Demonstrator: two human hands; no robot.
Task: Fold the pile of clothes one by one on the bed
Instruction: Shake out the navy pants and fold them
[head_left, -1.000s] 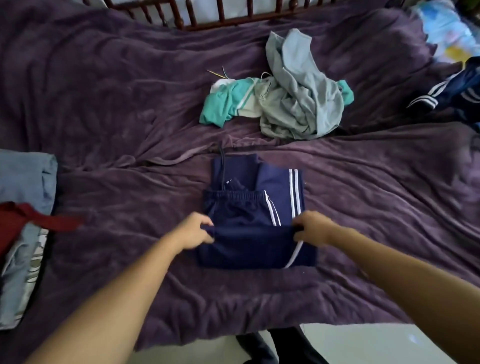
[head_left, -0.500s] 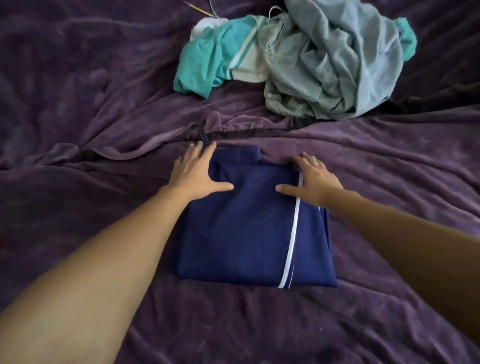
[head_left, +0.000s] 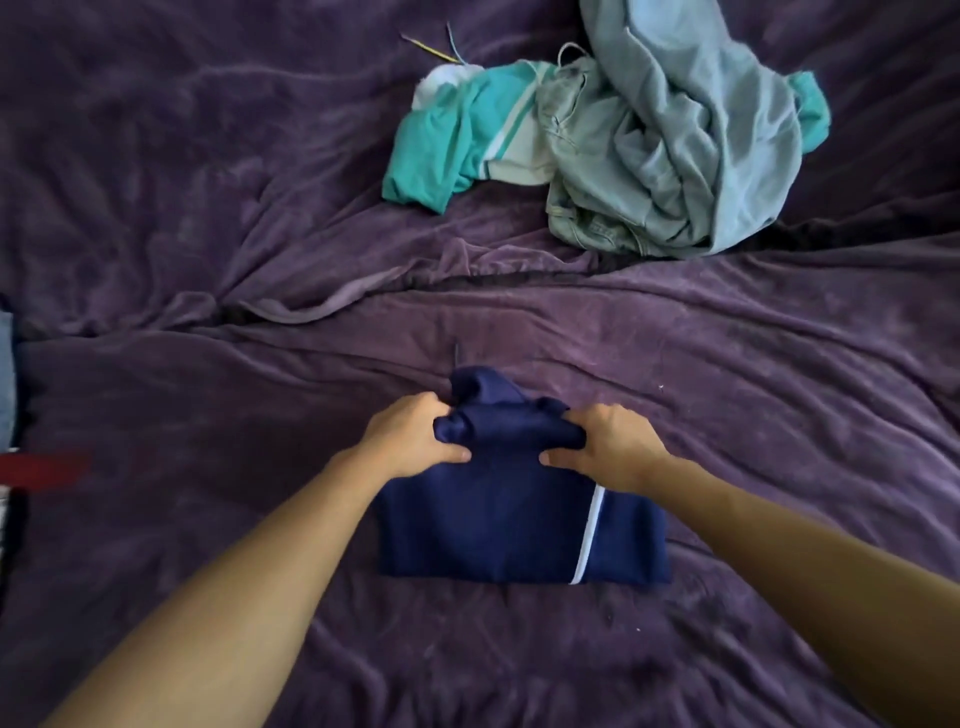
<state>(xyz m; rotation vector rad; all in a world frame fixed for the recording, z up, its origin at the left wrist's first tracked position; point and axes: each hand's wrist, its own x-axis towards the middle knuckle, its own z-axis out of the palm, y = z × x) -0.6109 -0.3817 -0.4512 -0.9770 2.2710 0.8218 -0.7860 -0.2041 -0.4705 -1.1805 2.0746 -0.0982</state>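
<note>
- While it lies flat on the near-middle of the bed (head_left: 156, 467), the navy garment (head_left: 498, 525) is already a folded rectangle. A white stripe (head_left: 589, 535) runs down its right part. Near edge neat, far edge bunched up.
- Handling, my guess: light, soft, limp knit. No stiffness, and the layers slide on each other, so it would sag and come undone if lifted by one corner. Not fragile.
- Best hold, as I judge it: the bunched far edge near both corners, all layers pinched together. Flat palms slid underneath would also do.
- Left hand (head_left: 415, 441): fingers curled over the left end of the bunched edge, thumb pressed on top, gripping cloth.
- Right hand (head_left: 608, 447): same at the right end, fingers wrapped round the fold, thumb on top. Fingertips hidden behind fabric.
- Left edge of the bed: bits of blue fabric (head_left: 5, 374) and something red (head_left: 41, 470), both cut off by the frame.
- Far side: the unfolded pile, well apart from the hands. A teal shirt (head_left: 457, 140) touches a crumpled grey-green garment (head_left: 675, 156).
</note>
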